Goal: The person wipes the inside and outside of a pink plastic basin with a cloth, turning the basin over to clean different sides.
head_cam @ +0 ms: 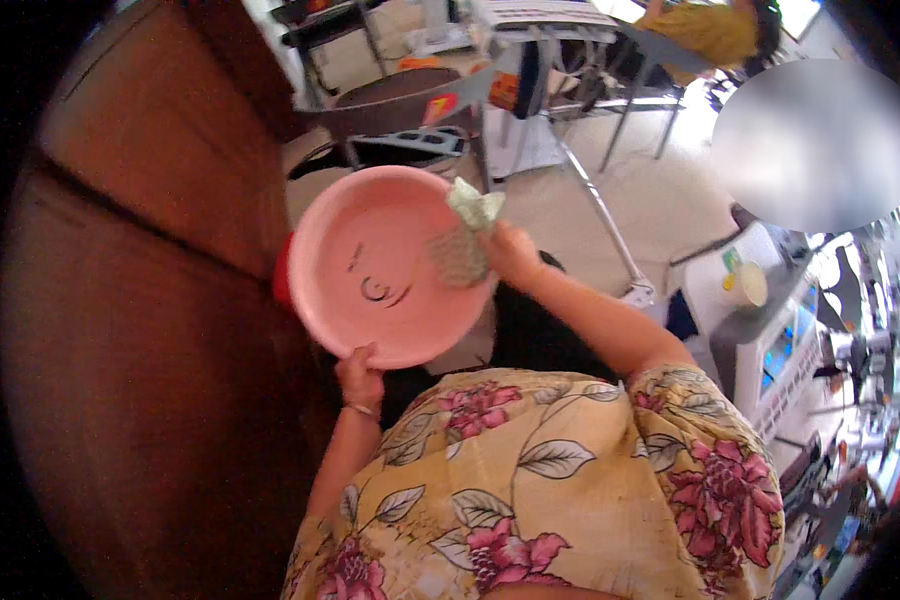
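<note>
A round pink plastic basin (pixel 345 225) is held up before me, its inside turned towards my view. Dark markings show on its bottom. My left hand (pixel 360 376) grips the near rim, with the thumb over the edge. At the right side of the basin my right hand (pixel 511 253) clutches a pale green cloth (pixel 461 255). Part of the cloth sticks up above the fist, and the rest hangs blurred against the basin's inner wall. The fingers under the rim are hidden.
A dark brown wooden panel (pixel 157 315) rises close on the left. Something red (pixel 282 274) shows behind the basin. A grey chair (pixel 397 105) stands ahead, with a metal-legged table (pixel 600 210) beyond. At right, a desk (pixel 709 300) bears a cup (pixel 750 285). Another person (pixel 709 37) is at the back right.
</note>
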`<state>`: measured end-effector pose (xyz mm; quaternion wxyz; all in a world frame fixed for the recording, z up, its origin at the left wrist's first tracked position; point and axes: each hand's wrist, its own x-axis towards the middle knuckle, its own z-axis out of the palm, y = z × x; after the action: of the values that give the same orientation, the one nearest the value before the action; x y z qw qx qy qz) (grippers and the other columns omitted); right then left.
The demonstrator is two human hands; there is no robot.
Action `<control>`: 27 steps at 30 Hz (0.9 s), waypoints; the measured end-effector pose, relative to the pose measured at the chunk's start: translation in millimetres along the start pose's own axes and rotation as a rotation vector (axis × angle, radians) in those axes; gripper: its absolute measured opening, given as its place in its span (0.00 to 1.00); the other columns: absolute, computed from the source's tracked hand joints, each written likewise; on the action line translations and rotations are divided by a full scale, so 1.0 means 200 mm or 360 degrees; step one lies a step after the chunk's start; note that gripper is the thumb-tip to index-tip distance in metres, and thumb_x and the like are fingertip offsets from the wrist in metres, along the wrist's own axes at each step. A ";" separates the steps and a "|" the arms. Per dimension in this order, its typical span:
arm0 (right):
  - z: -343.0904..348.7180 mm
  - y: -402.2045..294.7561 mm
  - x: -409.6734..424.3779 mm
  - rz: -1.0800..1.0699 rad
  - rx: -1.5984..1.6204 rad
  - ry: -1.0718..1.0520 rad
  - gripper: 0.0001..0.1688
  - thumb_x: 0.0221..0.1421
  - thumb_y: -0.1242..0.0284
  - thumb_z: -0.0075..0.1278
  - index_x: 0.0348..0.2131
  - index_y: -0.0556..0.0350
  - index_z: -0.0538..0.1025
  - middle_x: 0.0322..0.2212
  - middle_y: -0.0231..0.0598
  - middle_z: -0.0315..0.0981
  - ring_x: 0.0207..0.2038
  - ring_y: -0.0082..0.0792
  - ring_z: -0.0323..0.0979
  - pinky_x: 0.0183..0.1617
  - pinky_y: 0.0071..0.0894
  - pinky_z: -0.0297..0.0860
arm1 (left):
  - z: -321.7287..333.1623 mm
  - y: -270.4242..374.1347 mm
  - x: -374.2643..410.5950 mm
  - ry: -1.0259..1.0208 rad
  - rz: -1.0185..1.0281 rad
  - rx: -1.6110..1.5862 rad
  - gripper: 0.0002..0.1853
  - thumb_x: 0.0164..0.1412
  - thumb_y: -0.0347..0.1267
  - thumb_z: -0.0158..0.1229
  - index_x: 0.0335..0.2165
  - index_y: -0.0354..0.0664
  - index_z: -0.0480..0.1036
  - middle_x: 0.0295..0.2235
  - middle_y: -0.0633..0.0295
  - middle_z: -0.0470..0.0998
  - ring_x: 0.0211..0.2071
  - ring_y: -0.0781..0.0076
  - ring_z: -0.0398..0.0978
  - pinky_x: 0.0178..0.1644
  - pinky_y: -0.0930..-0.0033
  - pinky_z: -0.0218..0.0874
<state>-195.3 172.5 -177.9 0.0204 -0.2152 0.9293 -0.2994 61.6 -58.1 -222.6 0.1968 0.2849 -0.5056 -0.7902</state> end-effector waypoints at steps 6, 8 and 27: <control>0.10 -0.08 -0.20 0.0136 0.0446 -0.0149 0.21 0.54 0.62 0.48 0.29 0.67 0.69 0.22 0.53 0.72 0.23 0.45 0.73 0.26 0.40 0.69 | 0.02 0.09 0.03 0.0179 -0.0338 -0.0430 0.18 0.47 0.20 0.53 0.41 0.30 0.66 0.40 0.54 0.71 0.43 0.59 0.70 0.46 0.56 0.65; 0.11 -0.09 -0.27 -0.0001 0.0439 -0.0333 0.21 0.55 0.62 0.47 0.29 0.69 0.69 0.23 0.51 0.72 0.20 0.41 0.73 0.21 0.36 0.69 | 0.05 0.13 0.01 0.0171 -0.0325 -0.0460 0.19 0.48 0.21 0.53 0.42 0.30 0.66 0.41 0.54 0.70 0.44 0.58 0.69 0.46 0.55 0.65; -0.08 -0.07 0.18 -0.0681 -0.0364 0.0153 0.12 0.54 0.68 0.41 0.36 0.53 0.71 0.29 0.54 0.71 0.32 0.51 0.71 0.33 0.44 0.67 | 0.05 0.13 -0.05 0.0149 -0.0190 -0.0301 0.23 0.43 0.18 0.56 0.43 0.30 0.67 0.40 0.56 0.73 0.40 0.61 0.72 0.45 0.62 0.65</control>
<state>-226.0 156.7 -153.2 -0.1122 -0.3936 0.8903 -0.1995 63.0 -55.9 -193.6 0.1990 0.3313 -0.4011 -0.8305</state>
